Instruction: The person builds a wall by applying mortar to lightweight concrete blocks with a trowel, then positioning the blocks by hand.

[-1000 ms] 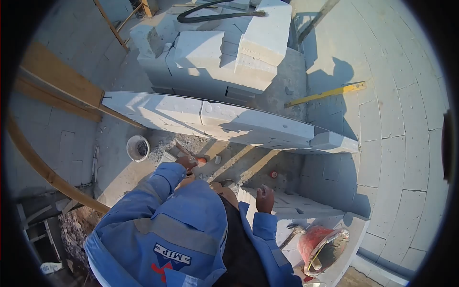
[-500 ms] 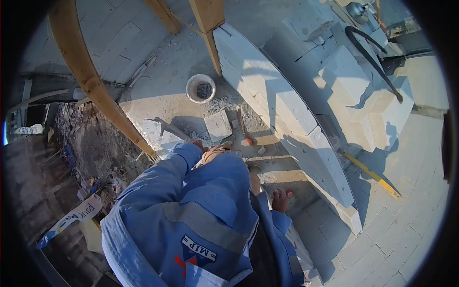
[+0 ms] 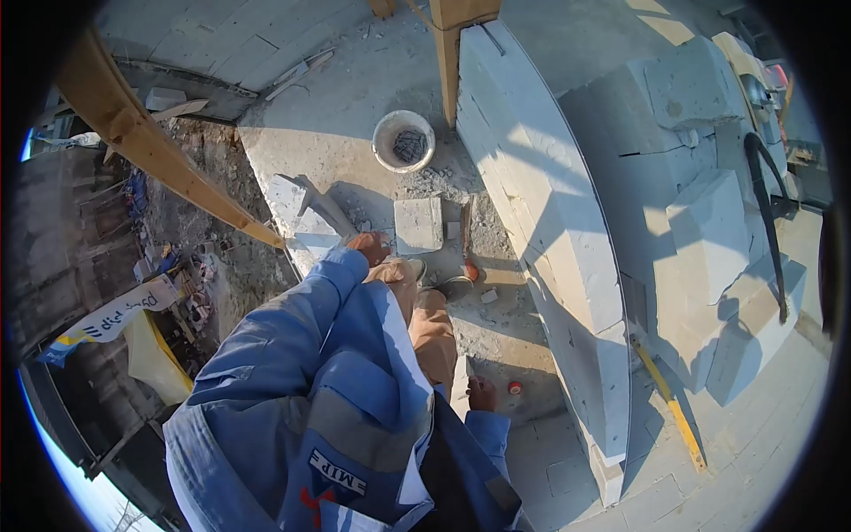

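Note:
My left hand [image 3: 369, 246] is by my bent knee, close to the left edge of a square pale block [image 3: 418, 225]; its fingers are too small and partly hidden to read. Left of it lies an angular white block piece [image 3: 300, 209] with a grey strip along it. Lower down, my right hand [image 3: 481, 394] is beside my leg with fingers loosely apart, right at the edge of a white block piece [image 3: 461, 387]. A small red round thing [image 3: 515, 387] lies on the floor just right of it. A red-ended tool [image 3: 471, 269] lies near my shoe [image 3: 456, 285].
A low white block wall [image 3: 541, 195] runs along my right. Beyond it are stacked blocks [image 3: 709, 222], a black hose [image 3: 769, 222] and a yellow level [image 3: 678, 412]. A bucket [image 3: 403, 142] of rubble stands ahead. Wooden posts [image 3: 449, 71] rise nearby; at left the floor drops off to debris [image 3: 222, 239].
The view has swung, shifting the wall, bucket and blocks. My right hand has come closer to my leg, at the white block piece. The left hand stays near the knee.

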`<state>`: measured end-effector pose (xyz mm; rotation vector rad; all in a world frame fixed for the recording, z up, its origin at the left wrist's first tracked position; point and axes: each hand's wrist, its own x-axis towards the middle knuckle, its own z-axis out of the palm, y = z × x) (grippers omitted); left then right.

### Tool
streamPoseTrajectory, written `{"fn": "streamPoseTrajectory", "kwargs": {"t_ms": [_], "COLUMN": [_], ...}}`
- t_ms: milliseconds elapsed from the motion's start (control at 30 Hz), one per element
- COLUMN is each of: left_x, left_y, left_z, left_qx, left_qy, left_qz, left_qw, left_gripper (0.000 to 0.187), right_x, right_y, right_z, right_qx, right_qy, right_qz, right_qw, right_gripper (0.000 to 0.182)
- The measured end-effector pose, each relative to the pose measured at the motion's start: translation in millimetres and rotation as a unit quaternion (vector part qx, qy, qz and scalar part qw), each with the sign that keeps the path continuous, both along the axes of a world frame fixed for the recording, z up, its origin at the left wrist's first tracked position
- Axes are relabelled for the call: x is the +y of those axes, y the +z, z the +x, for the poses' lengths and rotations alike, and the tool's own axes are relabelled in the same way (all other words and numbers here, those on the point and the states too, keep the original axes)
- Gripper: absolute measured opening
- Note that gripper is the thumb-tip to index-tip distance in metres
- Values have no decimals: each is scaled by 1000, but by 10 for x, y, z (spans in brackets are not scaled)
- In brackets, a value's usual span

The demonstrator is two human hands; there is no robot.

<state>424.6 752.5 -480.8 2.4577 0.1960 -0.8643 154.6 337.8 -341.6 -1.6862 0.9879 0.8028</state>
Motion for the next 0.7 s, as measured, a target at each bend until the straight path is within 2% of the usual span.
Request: {"fn": "streamPoseTrajectory", "kwargs": {"t_ms": [33, 67, 100, 133, 167, 233, 267, 300, 333, 400, 467, 533, 567, 600, 633, 700], "left_x": [-70, -110, -70, -3, 69, -67, -142, -117, -52, 63, 229, 290, 409, 482, 470, 449], "left_y": [265, 362, 105, -214, -507, -671, -747, -958, -1266, -1980, -3131, -3787, -4097, -4475, -4611, -4794], "left_z": [199, 391, 472, 555, 633, 1067, 1329, 1571, 1819, 2206, 2401, 2643, 2732, 2764, 2806, 2937], "left_qx": [35, 68, 69, 43, 18, 8, -4, 4, 13, -58, -223, -258, -257, -222, -187, -173], "left_qy": [-25, -50, -45, -13, 20, 46, 69, 71, 72, 26, 43, -7, -3, -46, -90, -80], "left_qz": [34, 67, 69, 60, 51, 89, 126, 109, 92, 98, 144, 189, 192, 243, 290, 274], "left_qw": [998, 994, 994, 997, 998, 995, 990, 992, 993, 993, 963, 947, 947, 943, 934, 943], "left_gripper": [48, 46, 46, 42, 39, 35, 31, 30, 30, 26, 27, 25, 25, 24, 23, 22], "right_x": [45, 143, 240, 369, 454, 723, 823, 978, 1149, 1400, 1498, 1562, 1589, 1615, 1641, 1694], "right_y": [-91, -152, -215, -167, -407, -628, -671, -791, -877, -903, -855, -860, -863, -868, -877, -896], "right_z": [-44, -90, -131, -19, -217, -288, -187, -173, -85, 278, 508, 579, 604, 626, 646, 686], "right_qx": [-5, 5, 34, 41, 11, 3, 12, -13, -38, 0, 42, 33, 22, 11, 0, -19], "right_qy": [29, -16, -44, 20, 39, 133, 126, 136, 145, 158, 178, 188, 188, 184, 179, 165], "right_qz": [-25, -28, -17, -44, -51, -141, -125, -186, -245, -239, -233, -251, -257, -265, -275, -298], "right_qw": [999, 999, 998, 998, 998, 981, 984, 973, 958, 958, 955, 949, 948, 947, 945, 940], "right_gripper": [35, 35, 34, 33, 36, 43, 49, 55, 62, 66, 71, 71, 72, 72, 72, 73]}}
